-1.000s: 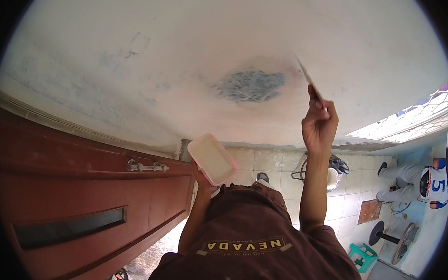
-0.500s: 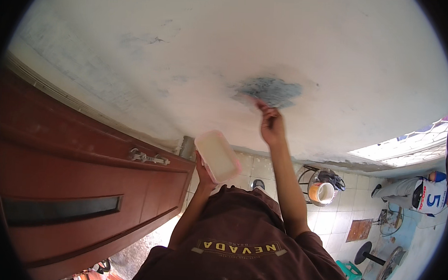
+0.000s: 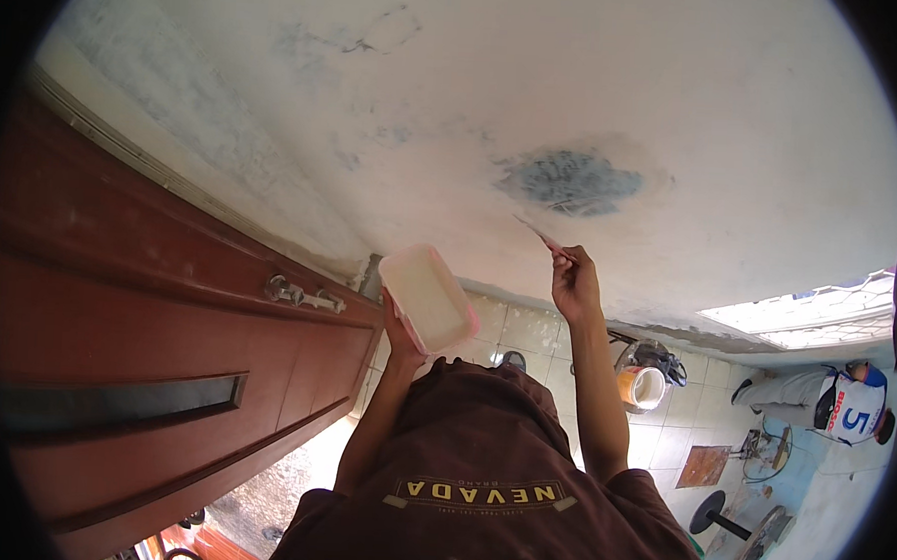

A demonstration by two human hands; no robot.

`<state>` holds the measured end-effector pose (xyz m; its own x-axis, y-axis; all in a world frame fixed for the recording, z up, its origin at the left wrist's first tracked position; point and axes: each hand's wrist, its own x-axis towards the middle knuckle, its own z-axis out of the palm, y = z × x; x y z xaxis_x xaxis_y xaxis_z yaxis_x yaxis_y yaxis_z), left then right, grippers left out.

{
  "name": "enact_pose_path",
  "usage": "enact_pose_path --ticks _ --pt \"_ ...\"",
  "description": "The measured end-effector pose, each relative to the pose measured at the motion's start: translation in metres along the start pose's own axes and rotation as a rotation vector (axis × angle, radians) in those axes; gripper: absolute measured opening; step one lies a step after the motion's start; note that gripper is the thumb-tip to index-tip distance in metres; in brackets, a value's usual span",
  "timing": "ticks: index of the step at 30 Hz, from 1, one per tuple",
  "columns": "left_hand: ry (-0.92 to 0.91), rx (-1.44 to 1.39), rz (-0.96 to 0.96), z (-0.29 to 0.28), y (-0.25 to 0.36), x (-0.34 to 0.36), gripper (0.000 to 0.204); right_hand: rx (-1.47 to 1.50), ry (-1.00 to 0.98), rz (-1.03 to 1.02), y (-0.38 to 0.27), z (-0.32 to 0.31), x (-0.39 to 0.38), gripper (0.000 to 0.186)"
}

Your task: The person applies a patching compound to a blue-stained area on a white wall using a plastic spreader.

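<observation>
My left hand (image 3: pixel 400 330) grips the side of a rectangular pink plastic tub (image 3: pixel 471 321) in front of my chest, tilted so its pale inside shows. Between the fingers of my right hand (image 3: pixel 576 284) is a slim tool (image 3: pixel 541 236), seen nearly edge-on and looking like a putty knife. Its tip points up and left, just below a blue-grey patch (image 3: pixel 573 179) with whitish streaks on the off-white wall (image 3: pixel 447 75). Whether the tip touches the wall, I cannot tell.
A reddish-brown door (image 3: pixel 157 317) with a metal handle (image 3: pixel 303 296) stands at left. An orange-and-white bucket (image 3: pixel 644 388) sits by a round stand at right. Another person (image 3: pixel 848 406) is at far right, near a bright grilled window (image 3: pixel 818 308).
My right hand has drawn back from the blue-grey patch, down and to the right, with the tool. The left hand and tub have shifted slightly left. The whole view has shifted somewhat.
</observation>
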<state>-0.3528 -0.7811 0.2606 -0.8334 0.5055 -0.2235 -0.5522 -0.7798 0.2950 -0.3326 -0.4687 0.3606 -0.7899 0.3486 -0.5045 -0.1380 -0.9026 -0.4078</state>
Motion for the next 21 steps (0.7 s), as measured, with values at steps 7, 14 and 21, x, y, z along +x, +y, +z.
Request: enact_pose_path --ticks 7,14,21 --pt "-0.025 -0.029 -0.062 0.002 -0.006 0.004 0.075 0.185 -0.371 -0.069 -0.112 0.073 -0.033 0.039" --pt "-0.006 0.032 -0.027 -0.002 -0.018 0.017 0.074 -0.400 -0.036 -0.619 -0.082 0.101 -0.134 0.016" --pt "0.028 0.036 -0.047 0.010 -0.024 0.012 0.075 -0.816 0.129 -0.277 -0.038 -0.047 -0.014 0.028"
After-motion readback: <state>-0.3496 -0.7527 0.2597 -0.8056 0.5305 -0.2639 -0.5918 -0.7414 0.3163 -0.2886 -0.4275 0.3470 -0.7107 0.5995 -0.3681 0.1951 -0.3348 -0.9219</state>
